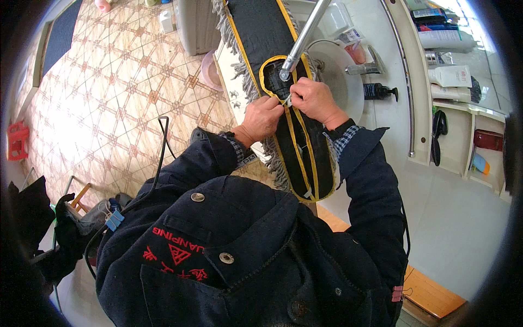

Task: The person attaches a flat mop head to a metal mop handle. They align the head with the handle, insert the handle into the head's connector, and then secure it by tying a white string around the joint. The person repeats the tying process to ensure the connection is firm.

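A long flat dust mop head (259,24) with black cloth backing, yellow trim and grey yarn fringe lies across the edge of a washbasin (348,98). A metal pole (309,38) rises from the opening in its middle. Just below that opening, my left hand (260,119) pinches at the yellow-edged cloth. My right hand (317,99) is closed beside it, gripping a thin whitish tie (288,101) between the fingertips. The two hands almost meet. Further down, a slit between yellow edges runs toward the mop's near rounded end, where another small pale tie (308,193) shows.
Right of the basin are a faucet (365,66), a black pump bottle (378,91) and a metal rail (404,65). Shelves (460,131) hold tubes and bottles. On the left, patterned floor tiles (131,82) carry a pinkish basin (210,71) and a red plastic item (18,140).
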`<state>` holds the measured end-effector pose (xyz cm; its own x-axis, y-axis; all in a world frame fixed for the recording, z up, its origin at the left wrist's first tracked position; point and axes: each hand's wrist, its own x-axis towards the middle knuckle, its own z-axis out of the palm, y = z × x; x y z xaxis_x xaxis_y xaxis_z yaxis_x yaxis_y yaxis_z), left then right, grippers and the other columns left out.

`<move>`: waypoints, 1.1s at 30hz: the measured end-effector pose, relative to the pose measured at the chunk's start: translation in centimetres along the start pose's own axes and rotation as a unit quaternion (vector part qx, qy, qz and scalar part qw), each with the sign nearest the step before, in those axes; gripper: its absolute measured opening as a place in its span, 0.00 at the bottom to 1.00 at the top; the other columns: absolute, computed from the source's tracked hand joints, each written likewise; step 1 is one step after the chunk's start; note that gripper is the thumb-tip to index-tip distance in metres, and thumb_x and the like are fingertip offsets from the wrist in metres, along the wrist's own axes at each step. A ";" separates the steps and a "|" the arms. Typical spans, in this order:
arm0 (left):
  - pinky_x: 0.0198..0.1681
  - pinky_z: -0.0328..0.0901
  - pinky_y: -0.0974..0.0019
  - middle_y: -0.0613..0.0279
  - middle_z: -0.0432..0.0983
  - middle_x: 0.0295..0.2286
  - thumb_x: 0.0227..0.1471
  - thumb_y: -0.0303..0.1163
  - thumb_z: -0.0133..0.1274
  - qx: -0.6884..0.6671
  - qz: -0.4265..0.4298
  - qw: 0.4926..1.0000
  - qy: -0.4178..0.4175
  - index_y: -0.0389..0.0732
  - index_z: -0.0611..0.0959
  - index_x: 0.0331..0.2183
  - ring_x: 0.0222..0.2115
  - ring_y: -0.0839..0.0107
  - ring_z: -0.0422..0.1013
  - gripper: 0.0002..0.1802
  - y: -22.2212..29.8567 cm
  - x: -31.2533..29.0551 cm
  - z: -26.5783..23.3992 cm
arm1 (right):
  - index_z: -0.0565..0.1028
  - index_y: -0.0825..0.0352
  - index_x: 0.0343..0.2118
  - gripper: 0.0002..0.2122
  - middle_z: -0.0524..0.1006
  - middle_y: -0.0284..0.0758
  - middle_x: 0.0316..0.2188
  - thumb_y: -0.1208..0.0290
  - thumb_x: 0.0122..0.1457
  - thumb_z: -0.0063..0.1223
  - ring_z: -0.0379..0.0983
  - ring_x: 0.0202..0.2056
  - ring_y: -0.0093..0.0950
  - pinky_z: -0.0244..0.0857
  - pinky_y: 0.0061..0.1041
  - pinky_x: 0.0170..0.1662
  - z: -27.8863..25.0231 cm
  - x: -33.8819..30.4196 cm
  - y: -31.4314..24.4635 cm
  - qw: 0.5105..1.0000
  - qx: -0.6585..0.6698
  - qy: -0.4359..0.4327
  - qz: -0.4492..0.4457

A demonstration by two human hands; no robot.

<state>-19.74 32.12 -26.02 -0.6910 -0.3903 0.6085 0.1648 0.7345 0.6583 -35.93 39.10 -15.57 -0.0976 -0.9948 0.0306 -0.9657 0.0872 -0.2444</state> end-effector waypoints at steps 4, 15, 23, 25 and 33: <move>0.26 0.64 0.57 0.59 0.65 0.23 0.39 0.23 0.53 -0.005 -0.007 1.000 -0.004 0.41 0.72 0.22 0.25 0.58 0.67 0.05 -0.2 0.0 0.0 | 0.73 0.63 0.21 0.06 0.73 0.35 0.23 0.69 0.51 0.52 0.73 0.26 0.39 0.69 0.38 0.29 0.2 -0.1 -0.2 1.000 -0.008 0.014 0.007; 0.31 0.66 0.63 0.54 0.72 0.27 0.48 0.32 0.59 -0.249 -0.294 0.921 0.050 0.38 0.84 0.36 0.28 0.62 0.72 0.12 -0.2 1.2 0.0 | 0.77 0.60 0.29 0.04 0.73 0.33 0.28 0.68 0.54 0.54 0.74 0.31 0.37 0.69 0.35 0.33 -0.2 -0.9 -0.6 0.998 0.047 0.032 0.026; 0.31 0.66 0.66 0.56 0.73 0.26 0.50 0.32 0.59 -0.204 -0.343 0.916 -0.038 0.35 0.85 0.34 0.26 0.66 0.72 0.10 -0.2 2.7 1.4 | 0.78 0.63 0.32 0.05 0.74 0.32 0.31 0.70 0.54 0.55 0.74 0.31 0.35 0.68 0.31 0.33 -0.3 -1.2 -0.7 0.999 0.035 0.018 0.033; 0.31 0.66 0.65 0.55 0.74 0.26 0.50 0.32 0.59 -0.214 -0.349 0.912 -0.026 0.35 0.85 0.33 0.26 0.65 0.72 0.10 -0.3 2.6 1.5 | 0.77 0.62 0.31 0.04 0.73 0.32 0.30 0.69 0.54 0.54 0.74 0.31 0.35 0.69 0.32 0.33 -0.2 -1.2 -0.7 0.999 0.028 0.024 0.028; 0.32 0.67 0.64 0.53 0.77 0.26 0.46 0.33 0.55 -0.226 -0.409 0.884 0.013 0.33 0.84 0.30 0.28 0.65 0.74 0.12 0.7 3.7 1.9 | 0.76 0.61 0.30 0.04 0.72 0.33 0.29 0.68 0.54 0.53 0.74 0.30 0.37 0.69 0.36 0.32 0.2 -1.0 -0.8 0.999 0.010 0.045 0.003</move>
<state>-23.54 32.26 -24.15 -0.6934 -0.7055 -0.1468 -0.1140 -0.0937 0.9891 -35.05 39.97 -15.56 -0.1253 -0.9853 0.1161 -0.9602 0.0910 -0.2643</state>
